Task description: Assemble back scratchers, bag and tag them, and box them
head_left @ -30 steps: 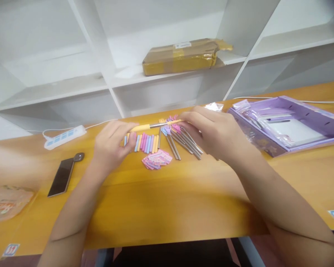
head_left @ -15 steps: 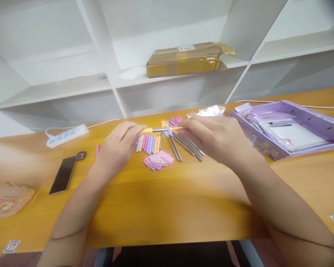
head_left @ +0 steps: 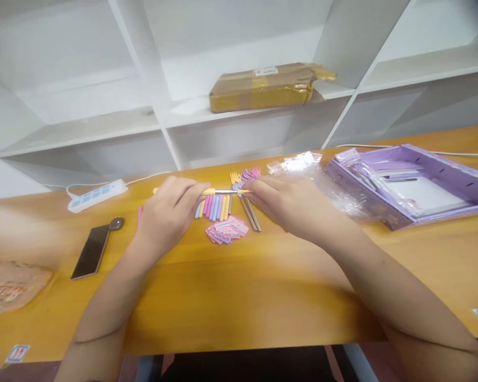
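Head view, the only one supplied to me. I have both hands raised over the worktop [head_left: 239, 297], facing each other across a short gap. The left hand [head_left: 167, 215] is closed around the yellow handle [head_left: 209, 191] of a slim rod; a yellow tip shows past its outer side. The right hand [head_left: 281, 204] pinches the rod's opposite yellow end [head_left: 242, 191] between thumb and fingers. I record the bare metal shaft [head_left: 225, 191] in the gap, roughly level from one hand to the other.

Beneath that gap, I note a row of pastel sticks [head_left: 213, 208], partly covered by the left hand. Metal rods [head_left: 252, 215] lie just beside the fingertips of the right hand, and a cluster of coloured claw-shaped heads [head_left: 250, 174] sits just beyond them. Fanned pink cards [head_left: 227, 229] rest between the hands, on my near side.

Left of the left hand I find a pink stick [head_left: 139, 215] close by, then a dark phone [head_left: 91, 252] touching a small grey object [head_left: 116, 224]; farther out and beyond is a white power strip [head_left: 97, 196]. Past the right hand lie clear plastic bags [head_left: 297, 163], and to its right stands an open purple box [head_left: 394, 223]. Well beyond both hands, a taped parcel [head_left: 263, 90] occupies the shelf [head_left: 179, 118].
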`<state>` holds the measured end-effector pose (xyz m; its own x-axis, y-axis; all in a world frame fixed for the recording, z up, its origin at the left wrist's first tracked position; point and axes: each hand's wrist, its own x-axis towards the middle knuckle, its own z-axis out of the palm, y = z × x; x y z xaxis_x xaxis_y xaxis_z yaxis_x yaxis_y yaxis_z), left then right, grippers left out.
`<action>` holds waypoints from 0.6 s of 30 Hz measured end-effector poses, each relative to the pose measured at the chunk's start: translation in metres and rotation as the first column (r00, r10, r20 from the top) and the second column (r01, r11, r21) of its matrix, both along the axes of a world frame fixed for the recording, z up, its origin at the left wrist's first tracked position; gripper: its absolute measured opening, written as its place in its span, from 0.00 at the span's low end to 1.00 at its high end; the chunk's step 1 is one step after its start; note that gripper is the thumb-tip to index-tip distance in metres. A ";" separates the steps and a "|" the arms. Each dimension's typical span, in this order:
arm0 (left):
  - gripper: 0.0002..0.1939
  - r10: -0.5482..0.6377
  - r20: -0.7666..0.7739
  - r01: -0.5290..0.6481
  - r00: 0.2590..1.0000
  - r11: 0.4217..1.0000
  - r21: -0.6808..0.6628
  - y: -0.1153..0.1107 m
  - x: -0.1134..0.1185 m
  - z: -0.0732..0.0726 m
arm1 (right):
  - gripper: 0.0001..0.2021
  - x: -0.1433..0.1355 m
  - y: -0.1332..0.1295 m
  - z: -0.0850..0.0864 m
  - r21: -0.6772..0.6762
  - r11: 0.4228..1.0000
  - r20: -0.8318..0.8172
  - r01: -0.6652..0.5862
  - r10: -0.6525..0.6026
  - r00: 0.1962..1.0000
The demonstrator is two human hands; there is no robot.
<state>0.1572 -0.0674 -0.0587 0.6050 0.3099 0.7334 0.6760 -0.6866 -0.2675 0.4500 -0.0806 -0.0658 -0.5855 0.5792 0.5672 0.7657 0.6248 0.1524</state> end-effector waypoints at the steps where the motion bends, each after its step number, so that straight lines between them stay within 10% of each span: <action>1: 0.12 0.004 -0.001 -0.004 1.000 1.000 -0.003 0.000 0.000 0.000 | 0.19 0.000 0.001 -0.001 -0.011 1.000 0.009 0.004 -0.004 1.000; 18: 0.07 0.095 0.029 -0.095 0.995 0.995 0.001 0.001 -0.015 0.010 | 0.12 0.003 0.008 -0.003 -0.036 0.994 -0.036 -0.099 0.098 0.995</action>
